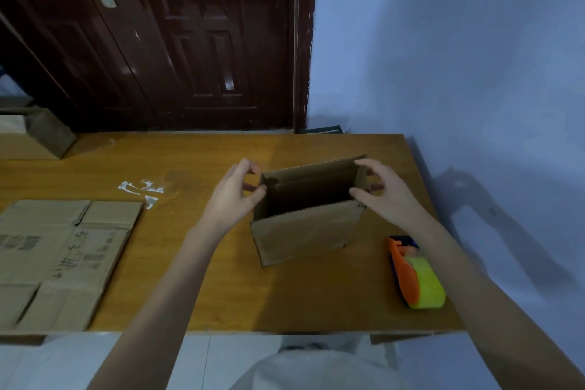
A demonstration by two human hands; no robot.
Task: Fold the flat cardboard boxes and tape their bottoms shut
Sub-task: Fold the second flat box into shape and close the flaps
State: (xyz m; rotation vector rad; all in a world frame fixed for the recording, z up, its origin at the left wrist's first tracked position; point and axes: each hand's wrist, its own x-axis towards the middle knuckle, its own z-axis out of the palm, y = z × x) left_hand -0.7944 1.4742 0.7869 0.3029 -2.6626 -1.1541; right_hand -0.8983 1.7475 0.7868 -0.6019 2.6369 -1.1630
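**Now: a light box held by its two short ends**

Presently, at the far left of the table (196, 294), a stack of flat cardboard boxes (63, 260) lies waiting, well apart from the hands. The left hand (234, 193) pinches the left end wall of the opened box (304, 228) near its top edge — thumb and fingers curled around it. The box stands upright at the table's middle, open side up. It is probably light, thin and easy to crush, so gripping the walls near the corners seems safest. The right hand (380, 193) pinches the right end wall likewise. Further right lies the tape dispenser (414, 275), untouched.
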